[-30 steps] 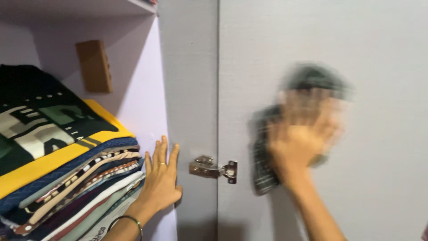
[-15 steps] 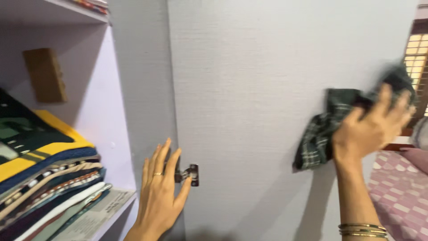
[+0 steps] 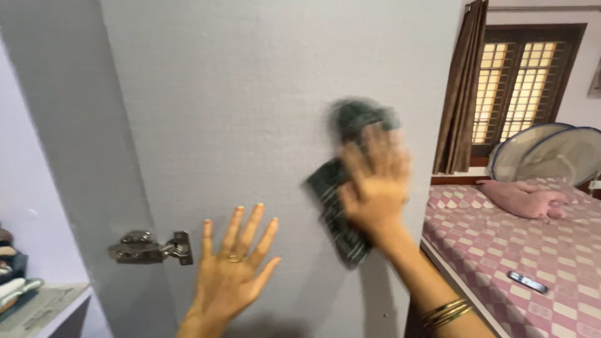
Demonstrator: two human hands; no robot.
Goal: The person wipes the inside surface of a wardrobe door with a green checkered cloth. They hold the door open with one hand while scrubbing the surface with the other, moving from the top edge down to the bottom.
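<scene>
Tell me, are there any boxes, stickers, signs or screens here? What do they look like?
Dark flat rectangular device, perhaps a phone or remote: lying on the pink checked bed, right; too small to tell whether it has a screen.
No packages, labels or signs show; the grey door is plain.

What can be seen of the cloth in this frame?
The cloth is dark green with thin pale checked lines and looks like soft woven fabric. It is bunched and crumpled, not spread flat. The right hand presses it against the grey inner face of the open wardrobe door, about mid-height near the door's free edge. One bunch shows above the fingers and a longer fold hangs below the palm. Cloth and hand are both motion-blurred, so finer detail cannot be made out.
</scene>
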